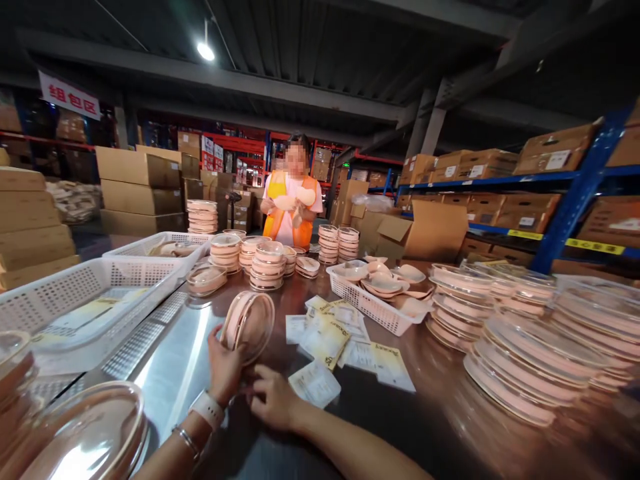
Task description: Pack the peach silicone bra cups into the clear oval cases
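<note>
My left hand (225, 363), with a white watch band and a bracelet at the wrist, grips a round clear plastic case (255, 330) with pinkish contents. The case is tilted up on edge above the metal table (200, 413). Just below and right of it is my right hand (274, 399), its fingers bent but apart; I see nothing in them. Yellow and white printed cards (325, 340) lie scattered beyond my right hand. Stacks of similar round cases (269, 267) stand farther back, and larger-looking stacks (530, 367) are at the right.
A white basket (367, 308) holds loose pinkish cup-shaped pieces. Perforated white baskets (165, 267) line the left side. More cases (95, 427) sit at the near left. Across the table a person in an orange vest (301, 233) holds pale pieces. Cartons (140, 177) and shelving surround the table.
</note>
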